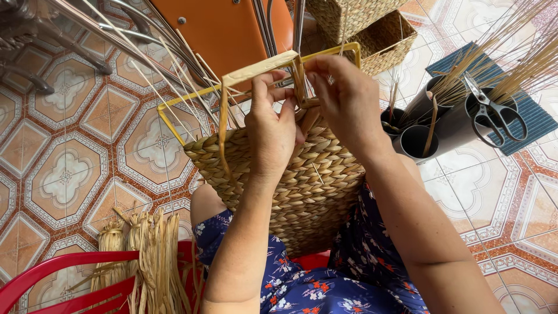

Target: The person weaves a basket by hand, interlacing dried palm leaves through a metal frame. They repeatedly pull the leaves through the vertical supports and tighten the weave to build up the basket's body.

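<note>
A half-woven straw basket [302, 180] rests on my lap, with a yellow wire frame [174, 104] sticking up from its top edge. My left hand [270, 125] lies against the basket's upper rim and pinches a flat straw strand [258, 68] that bends over the frame. My right hand [346, 99] grips the same strand where it wraps around an upright wire near the frame's far corner. Loose thin stalks [168, 70] fan out from the basket's left side.
A bundle of dried straw [145, 256] lies over a red plastic chair [58, 279] at lower left. Scissors [494, 110] rest on grey tubes [430, 125] holding thin reeds at right. Finished woven baskets [372, 29] and an orange chair [226, 29] stand beyond on the patterned tile floor.
</note>
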